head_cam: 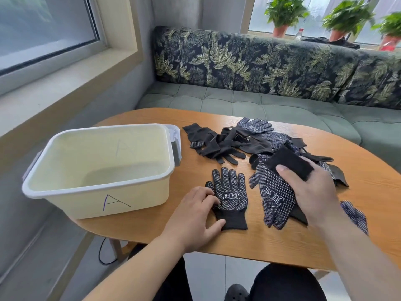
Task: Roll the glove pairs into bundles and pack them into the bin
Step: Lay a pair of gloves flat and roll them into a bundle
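A black dotted glove [231, 192] lies flat on the wooden table [249, 242], fingers pointing away from me. My left hand [195, 216] rests on its left edge, fingertips on the palm area and thumb by the cuff. My right hand [312, 192] grips a second dotted glove [275, 192] by its black cuff, which sticks up between thumb and fingers; the glove hangs toward me just right of the flat one. A loose pile of black gloves [245, 142] lies behind. The cream bin [99, 190] marked "A" stands at the left and holds nothing.
Another dotted glove [355, 213] lies under my right forearm near the table's right edge. A leaf-patterned sofa [260, 61] runs behind the table. Potted plants [284, 14] stand on the window ledge. My knees and a shoe show below the table's front edge.
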`<state>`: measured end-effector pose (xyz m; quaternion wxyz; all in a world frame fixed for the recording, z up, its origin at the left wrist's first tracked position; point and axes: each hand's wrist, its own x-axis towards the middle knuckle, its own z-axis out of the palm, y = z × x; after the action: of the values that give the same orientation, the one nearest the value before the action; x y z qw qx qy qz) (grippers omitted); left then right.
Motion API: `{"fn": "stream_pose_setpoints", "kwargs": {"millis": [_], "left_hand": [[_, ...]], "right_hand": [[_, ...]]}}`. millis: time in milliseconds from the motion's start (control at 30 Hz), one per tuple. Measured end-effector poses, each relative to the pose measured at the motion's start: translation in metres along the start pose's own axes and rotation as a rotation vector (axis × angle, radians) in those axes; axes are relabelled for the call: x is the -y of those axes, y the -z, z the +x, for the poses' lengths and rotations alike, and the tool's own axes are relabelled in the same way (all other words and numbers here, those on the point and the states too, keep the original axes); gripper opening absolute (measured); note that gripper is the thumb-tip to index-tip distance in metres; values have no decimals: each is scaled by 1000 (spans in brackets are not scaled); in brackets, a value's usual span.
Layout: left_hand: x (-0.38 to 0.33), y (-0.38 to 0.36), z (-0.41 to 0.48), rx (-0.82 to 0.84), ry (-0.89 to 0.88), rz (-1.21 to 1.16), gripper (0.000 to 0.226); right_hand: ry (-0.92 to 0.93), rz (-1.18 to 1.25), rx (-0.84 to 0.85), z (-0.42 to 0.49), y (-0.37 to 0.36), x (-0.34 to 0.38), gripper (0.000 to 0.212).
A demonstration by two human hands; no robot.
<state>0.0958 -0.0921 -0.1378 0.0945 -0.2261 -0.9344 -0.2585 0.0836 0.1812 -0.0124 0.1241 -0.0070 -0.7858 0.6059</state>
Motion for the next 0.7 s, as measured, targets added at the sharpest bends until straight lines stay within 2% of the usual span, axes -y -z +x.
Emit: {"fn": "stream_pose_setpoints", "kwargs": {"millis": [100,233,300,367,433,500,600,700], "left_hand": [[0,0,0,17,-50,-2,51],[0,1,-1,50,-82,12,52],[0,1,-1,53,-78,24,54],[-1,2,-1,61,-58,31,57],[-2,2,-1,66,-37,27,59],[-2,2,-2,67,-29,27,59],[-3,3,-2,53,-26,33,61],[-4,4,-1,72,-6,44,67]], "right_hand": [[152,-333,72,17,-2,19,19],[286,-314,12,27,-8,38,30],[406,-386,32,23,-13,36,30],[495,-535,114,13,-23,11,31],[514,-709,237,-5,-34,-33,31],[563,-834,288,-28,-46,-74,30],[575,-849,201,-50,-55,-101,28],[563,-874,70,-50,-61,-96,25]]}}
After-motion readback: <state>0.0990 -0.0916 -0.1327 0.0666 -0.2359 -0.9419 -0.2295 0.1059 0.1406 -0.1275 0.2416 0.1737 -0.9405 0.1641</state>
